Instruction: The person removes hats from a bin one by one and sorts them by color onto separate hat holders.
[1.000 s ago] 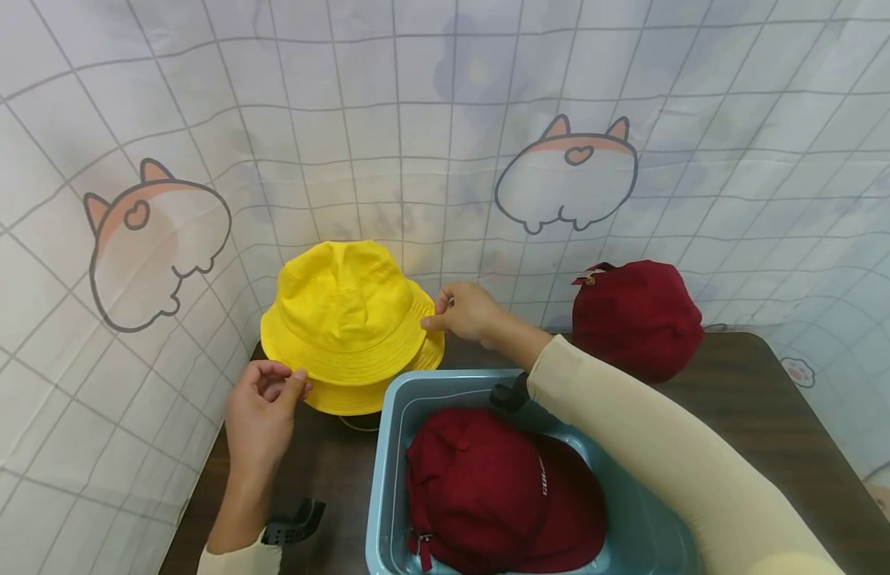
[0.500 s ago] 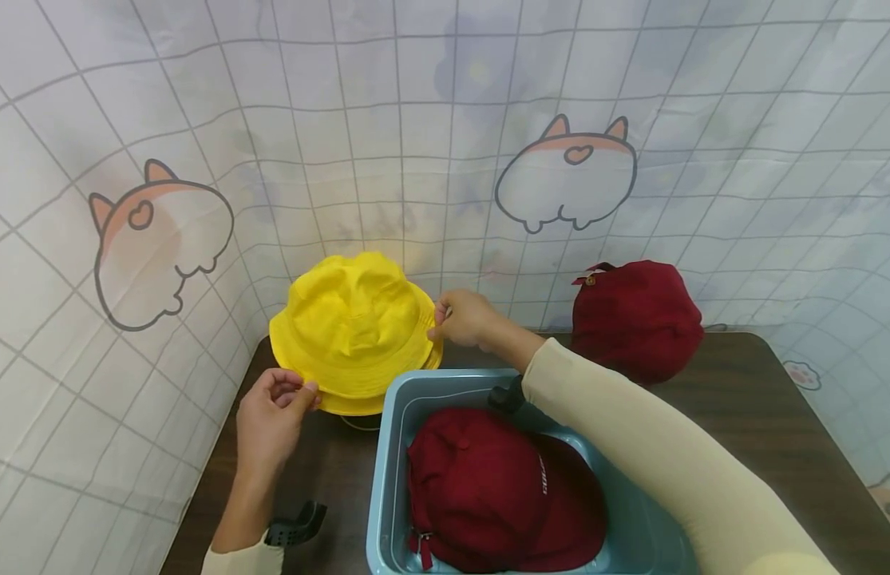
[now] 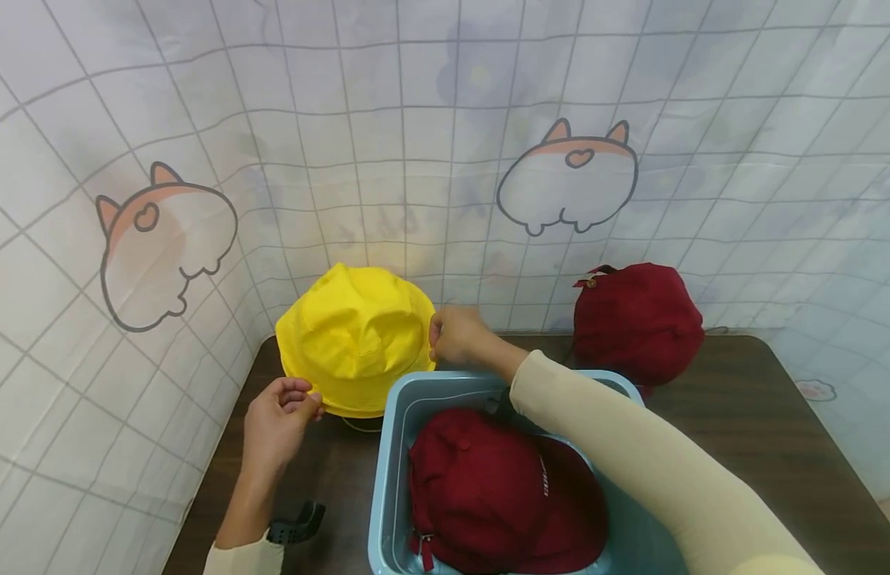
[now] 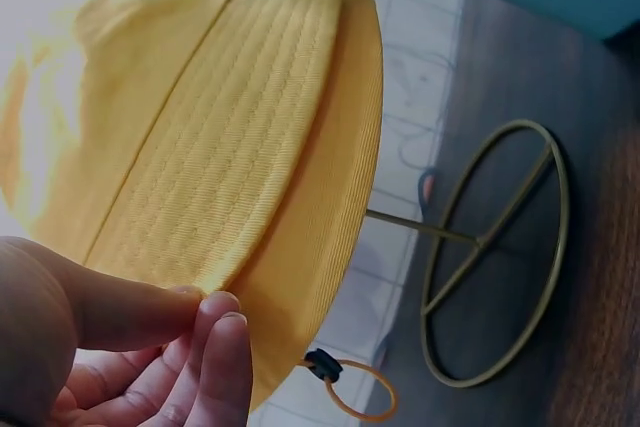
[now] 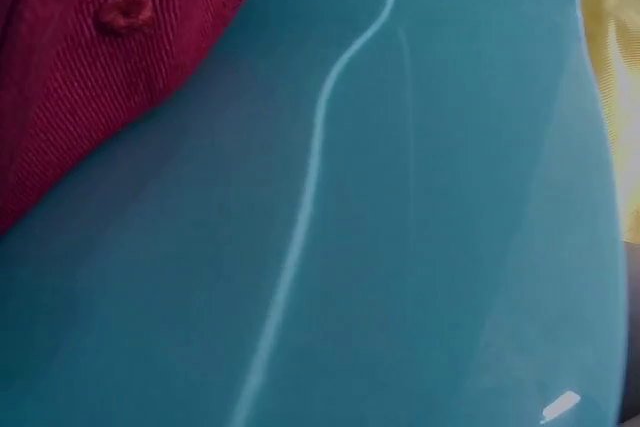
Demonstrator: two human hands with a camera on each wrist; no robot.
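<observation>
A yellow bucket hat sits over another yellow bucket hat, whose brim shows below it in the left wrist view. Both rest on a thin metal hat stand with an oval base. My left hand pinches the upper hat's brim at the front left between thumb and fingers. At the brim's right side, my right hand holds the edge with curled fingers. An orange cord with a black toggle hangs beneath the lower brim.
A blue plastic bin stands in front, under my right forearm. Inside lies a dark red cap with white lettering. Another dark red cap is at the back right of the dark wooden table, near the patterned cloth backdrop.
The upper yellow hat has come down over the lower one, which the head view no longer shows separately. Both hands have moved slightly down with the brim.
</observation>
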